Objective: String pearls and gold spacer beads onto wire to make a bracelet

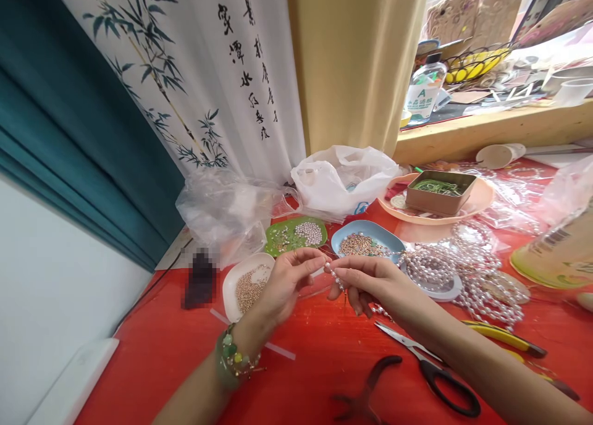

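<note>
My left hand and my right hand meet above the red table, fingertips pinched together. Between them runs a short strand of small pale pearls; the right hand pinches it at the top and it hangs under the palm. The left hand's fingers are closed on the strand's end or its thread, too fine to make out. A beaded green bracelet is on my left wrist. Just behind the hands sit a white dish of small gold beads, a green dish and a blue dish of beads.
Black-handled scissors and dark pliers lie near the front edge, yellow-handled pliers to the right. Piled pearl strands, plastic bags, a tin on a pink plate, curtains and a cluttered sill stand behind.
</note>
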The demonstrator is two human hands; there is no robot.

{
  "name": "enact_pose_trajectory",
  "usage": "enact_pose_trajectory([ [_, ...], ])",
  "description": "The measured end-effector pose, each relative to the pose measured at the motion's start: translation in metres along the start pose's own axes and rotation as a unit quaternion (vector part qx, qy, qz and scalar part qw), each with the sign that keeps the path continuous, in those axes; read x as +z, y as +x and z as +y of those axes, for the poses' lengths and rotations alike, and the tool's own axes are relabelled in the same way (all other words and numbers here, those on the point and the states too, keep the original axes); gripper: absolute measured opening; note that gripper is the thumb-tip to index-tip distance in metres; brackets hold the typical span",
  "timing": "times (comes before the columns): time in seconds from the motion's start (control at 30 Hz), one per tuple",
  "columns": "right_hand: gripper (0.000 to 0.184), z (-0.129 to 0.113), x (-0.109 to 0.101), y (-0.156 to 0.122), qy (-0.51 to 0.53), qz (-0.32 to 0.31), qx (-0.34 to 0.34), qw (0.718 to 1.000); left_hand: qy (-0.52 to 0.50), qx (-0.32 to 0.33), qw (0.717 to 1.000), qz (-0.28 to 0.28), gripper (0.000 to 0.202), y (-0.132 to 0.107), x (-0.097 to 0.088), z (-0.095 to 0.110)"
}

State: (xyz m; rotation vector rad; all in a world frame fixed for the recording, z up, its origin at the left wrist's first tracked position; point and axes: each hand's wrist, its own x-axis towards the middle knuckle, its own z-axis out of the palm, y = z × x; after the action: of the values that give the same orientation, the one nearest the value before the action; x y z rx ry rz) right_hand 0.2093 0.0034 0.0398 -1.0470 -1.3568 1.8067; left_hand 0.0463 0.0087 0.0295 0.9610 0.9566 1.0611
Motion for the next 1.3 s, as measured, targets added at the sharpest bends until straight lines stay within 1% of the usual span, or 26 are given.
enact_pose_trajectory([
  [0.1, 0.019, 0.001, 0.000, 0.001, -0.015, 0.008, 0.003, 1.000, 0.010, -0.002, 1.000, -0.001, 0.009, 0.001, 0.000, -0.001],
  [0.27, 0.021, 0.002, -0.003, 0.003, -0.080, 0.053, -0.019, 0.995, 0.016, -0.003, 1.000, 0.004, 0.009, 0.001, 0.001, -0.001],
  [0.37, 0.023, 0.005, -0.006, 0.004, -0.099, 0.067, -0.031, 0.992, 0.036, -0.001, 0.999, 0.011, 0.008, -0.001, 0.002, 0.000],
  [0.5, 0.029, 0.006, -0.008, 0.006, -0.112, 0.038, -0.024, 0.993, 0.099, 0.052, 0.994, -0.011, 0.005, 0.002, -0.001, 0.000],
  [0.53, 0.029, 0.005, -0.009, 0.005, -0.117, 0.036, -0.029, 0.992, 0.121, 0.057, 0.991, -0.012, 0.005, 0.004, -0.003, -0.001],
  [0.6, 0.027, 0.000, -0.012, 0.004, -0.127, 0.056, -0.051, 0.989, 0.164, 0.040, 0.986, -0.006, 0.007, 0.009, -0.008, -0.003],
  [0.67, 0.022, -0.005, -0.017, 0.001, -0.127, 0.092, -0.072, 0.985, 0.185, 0.012, 0.983, 0.002, 0.011, 0.013, -0.013, -0.005],
  [0.73, 0.017, -0.007, -0.021, -0.002, -0.111, 0.109, -0.072, 0.985, 0.161, -0.008, 0.987, 0.004, 0.013, 0.015, -0.016, -0.007],
  [0.8, 0.013, -0.004, -0.022, -0.004, -0.090, 0.101, -0.059, 0.989, 0.107, -0.016, 0.994, 0.002, 0.015, 0.013, -0.015, -0.007],
  [0.83, 0.012, -0.001, -0.020, -0.004, -0.082, 0.093, -0.048, 0.991, 0.076, -0.021, 0.997, -0.001, 0.015, 0.012, -0.014, -0.006],
  [0.93, 0.021, 0.014, -0.012, -0.005, -0.056, 0.050, -0.016, 0.997, -0.005, -0.029, 1.000, -0.003, 0.013, 0.006, -0.008, -0.004],
  [1.0, 0.022, 0.023, -0.006, -0.005, -0.031, 0.026, -0.001, 0.999, -0.033, -0.029, 0.999, -0.002, 0.012, 0.003, -0.005, -0.003],
  [1.07, 0.022, 0.027, -0.003, -0.006, -0.010, 0.023, 0.003, 1.000, -0.032, -0.024, 0.999, 0.006, 0.012, 0.002, -0.004, -0.002],
  [1.17, 0.024, 0.028, -0.005, -0.005, 0.003, 0.031, 0.004, 0.999, -0.005, -0.004, 1.000, 0.023, 0.011, 0.002, -0.004, -0.001],
  [1.23, 0.026, 0.029, -0.008, -0.004, 0.004, 0.028, 0.008, 1.000, 0.003, 0.004, 1.000, 0.020, 0.010, 0.001, -0.005, 0.000],
  [1.3, 0.027, 0.031, -0.010, -0.002, 0.004, 0.021, 0.013, 1.000, -0.006, -0.002, 1.000, 0.014, 0.012, 0.001, -0.005, 0.001],
])
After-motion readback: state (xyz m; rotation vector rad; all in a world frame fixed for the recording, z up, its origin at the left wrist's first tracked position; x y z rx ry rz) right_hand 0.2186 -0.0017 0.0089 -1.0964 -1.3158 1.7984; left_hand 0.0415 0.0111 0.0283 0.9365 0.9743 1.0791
